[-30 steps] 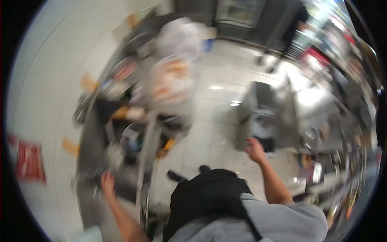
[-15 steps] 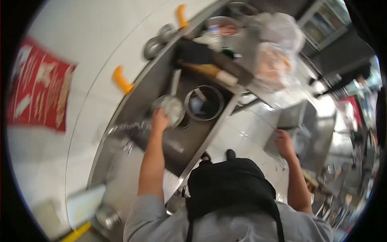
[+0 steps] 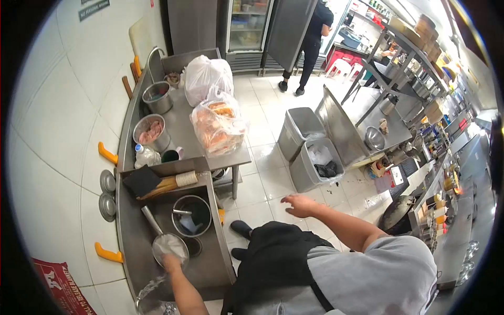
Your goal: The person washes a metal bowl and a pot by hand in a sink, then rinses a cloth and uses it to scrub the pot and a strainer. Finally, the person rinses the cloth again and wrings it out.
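Observation:
My left hand (image 3: 170,262) is in the sink (image 3: 210,270), at the near rim of a round metal bowl-shaped ladle (image 3: 170,250) with a long handle. Whitish stuff lies inside the ladle. The fingers of this hand look closed and are partly hidden there; I cannot tell what they grip. Farther in, a steel pot (image 3: 191,215) stands in the sink with a metal utensil and something pale inside. Water (image 3: 149,287) runs from a tap close to my left wrist. Out over the floor my right hand (image 3: 300,205) is open and holds nothing, its fingers stretched out.
Beyond the sink, a steel counter (image 3: 181,113) bears plastic bags (image 3: 218,123), a pot of raw meat (image 3: 151,131) and a plastic bottle (image 3: 147,156). Grey bins (image 3: 315,181) stand on the tiled floor to the right. A person (image 3: 312,42) stands by an open fridge.
The view has swung up and to the right, bringing the fridge and the person into sight. My left hand remains at the ladle; my right hand has swung in toward the sink with fingers extended.

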`<state>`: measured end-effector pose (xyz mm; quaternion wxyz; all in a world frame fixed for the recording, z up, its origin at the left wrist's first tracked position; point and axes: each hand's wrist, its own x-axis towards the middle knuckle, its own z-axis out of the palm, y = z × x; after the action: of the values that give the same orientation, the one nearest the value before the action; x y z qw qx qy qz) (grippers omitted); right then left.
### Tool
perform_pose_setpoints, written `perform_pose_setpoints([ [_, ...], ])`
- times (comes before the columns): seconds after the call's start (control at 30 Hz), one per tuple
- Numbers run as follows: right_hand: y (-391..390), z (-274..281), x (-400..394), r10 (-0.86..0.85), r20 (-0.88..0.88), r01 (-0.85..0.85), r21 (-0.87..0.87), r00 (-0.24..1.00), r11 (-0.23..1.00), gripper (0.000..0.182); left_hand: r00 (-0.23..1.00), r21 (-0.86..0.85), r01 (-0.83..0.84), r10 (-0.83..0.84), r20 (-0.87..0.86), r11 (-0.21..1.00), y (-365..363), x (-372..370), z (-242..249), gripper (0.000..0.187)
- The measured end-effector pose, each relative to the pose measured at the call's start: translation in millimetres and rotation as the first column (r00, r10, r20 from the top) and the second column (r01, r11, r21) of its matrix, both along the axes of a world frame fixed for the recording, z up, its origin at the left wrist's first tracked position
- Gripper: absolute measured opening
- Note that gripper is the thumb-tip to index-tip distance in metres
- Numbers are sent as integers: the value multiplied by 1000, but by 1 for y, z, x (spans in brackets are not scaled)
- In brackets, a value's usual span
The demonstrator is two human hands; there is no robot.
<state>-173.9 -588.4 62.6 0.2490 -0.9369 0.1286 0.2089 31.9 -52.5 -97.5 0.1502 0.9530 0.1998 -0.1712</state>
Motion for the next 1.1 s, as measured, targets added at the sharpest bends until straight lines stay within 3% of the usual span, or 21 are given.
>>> perform_pose_setpoints([
  [0.1, 23, -9, 31, 67, 82, -76, 108, 994, 991, 41, 929, 131, 262, -213, -303, 956, 14, 11, -5, 36],
  [0.2, 65, -40, 78, 148, 135, -174, 214, 980, 961, 43, 917, 91, 333, -300, -263, 938, 48, 12, -16, 23],
  [0.23, 92, -7, 95, 183, 64, -194, 287, 981, 938, 42, 986, -140, -71, 48, -160, 988, 52, 9, -8, 23],
  [0.27, 121, 27, 114, 235, -5, -218, 355, 972, 909, 42, 900, -390, -433, 416, -133, 813, 51, 3, 16, 23],
  [0.3, 148, 15, 135, 344, 77, -346, 383, 936, 856, 40, 676, -611, -650, 712, -192, 452, 52, -7, 38, 23],
  [0.37, 212, -20, 161, 528, 397, -659, 398, 751, 638, 40, 486, -972, -234, 865, -123, -7, 60, -35, 61, 21],
  [0.4, 246, -6, 175, 616, 400, -732, 442, 678, 519, 41, 374, -979, 88, 917, -140, -185, 60, -46, 70, 20],
  [0.43, 289, -17, 187, 645, 305, -699, 477, 701, 534, 44, 355, -964, 149, 922, -156, -221, 59, -60, 83, 19],
  [0.47, 326, -40, 190, 480, 658, -798, 344, 580, 494, 47, 338, -944, 212, 926, -170, -251, 58, -71, 98, 19],
  [0.5, 367, -51, 194, 401, 704, -790, 388, 586, 475, 50, 337, -919, 276, 924, -181, -281, 56, -70, 105, 19],
  [0.53, 399, -55, 199, 310, 739, -775, 434, 598, 459, 52, 340, -907, 296, 921, -192, -298, 61, -68, 99, 18],
  [0.6, 441, -46, 206, 480, 634, -795, 467, 606, 387, 46, 348, -889, 319, 913, -213, -329, 79, -72, 83, 17],
  [0.73, 477, -62, 229, 751, 456, -873, 341, 478, 349, 31, 252, -993, -120, 968, -7, 24, 69, -70, 114, 30],
  [0.77, 470, -36, 227, 743, 413, -846, 344, 526, 407, 30, 398, -964, -26, 887, 233, 265, 51, -73, 130, 46],
  [0.8, 461, -21, 228, 769, 423, -871, 341, 479, 354, 29, 617, -647, -77, 546, 567, 758, 51, -73, 140, 55],
  [0.83, 468, -31, 228, 701, 544, -887, 286, 462, 363, 31, 748, -444, 40, 268, 608, 895, 56, -78, 146, 53],
  [0.87, 467, -28, 237, 637, 643, -900, 372, 425, 225, 33, 863, -685, 11, 339, 374, 729, 61, -81, 154, 46],
  [0.9, 468, -8, 247, 779, 498, -923, 262, 381, 284, 33, 921, -709, -14, 285, 266, 705, 65, -84, 175, 37],
  [0.97, 462, 42, 250, 731, 523, -897, 303, 439, 322, 30, 979, -724, -32, 167, 116, 689, 94, -91, 161, 34],
  [1.07, 462, 72, 274, 539, 656, -847, 454, 529, 278, 29, 864, -904, -70, 478, 157, 423, 80, -106, 157, 26],
  [1.1, 459, 80, 272, 635, 605, -872, 402, 481, 278, 29, 763, -980, 15, 631, 139, 198, 82, -111, 141, 26],
])
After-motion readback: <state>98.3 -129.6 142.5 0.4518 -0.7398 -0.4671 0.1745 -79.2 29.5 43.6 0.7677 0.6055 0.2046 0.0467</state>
